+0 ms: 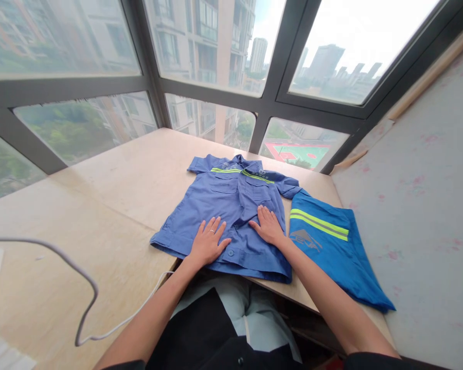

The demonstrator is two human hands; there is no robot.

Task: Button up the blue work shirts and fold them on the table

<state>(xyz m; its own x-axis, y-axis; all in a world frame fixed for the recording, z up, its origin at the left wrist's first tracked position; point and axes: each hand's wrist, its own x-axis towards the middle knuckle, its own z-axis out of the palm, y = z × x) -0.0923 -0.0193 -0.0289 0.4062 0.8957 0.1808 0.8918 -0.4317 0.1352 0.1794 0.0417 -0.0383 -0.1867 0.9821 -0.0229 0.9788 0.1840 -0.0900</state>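
A blue short-sleeved work shirt [231,205] with yellow-green reflective stripes lies spread face up on the wooden table [111,205]. My left hand [208,241] rests flat on its lower left front, fingers apart, a ring on one finger. My right hand [268,225] lies flat on the lower right front beside the button line, fingers stretched out. Neither hand holds anything. The shirt's hem hangs slightly over the table's near edge.
A brighter blue garment [332,246] with reflective stripes and a grey logo lies to the right of the shirt. A white cable [81,277] curves across the table's left side. Large windows [216,46] stand behind, and a pale wall [428,205] on the right.
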